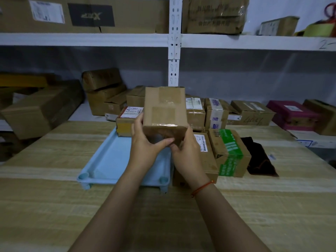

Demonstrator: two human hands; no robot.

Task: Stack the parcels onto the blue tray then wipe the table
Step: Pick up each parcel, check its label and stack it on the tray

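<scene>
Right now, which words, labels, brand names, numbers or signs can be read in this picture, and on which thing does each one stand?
"2": handwritten on the white shelf edge.
"X": pale mark on the black patch of the upper-shelf carton; the rest is blurred.
Handwritten marks on the brown box: unclear.
Labels on the orange-sided parcel, the green-taped parcel and the other parcels: too small or blurred.

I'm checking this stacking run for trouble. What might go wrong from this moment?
Both hands, left hand and right hand, grip only the near end of the taped brown parcel, so it might tip forward. The blue tray already holds an orange-sided parcel at its far end; setting down carelessly may knock it.
</scene>
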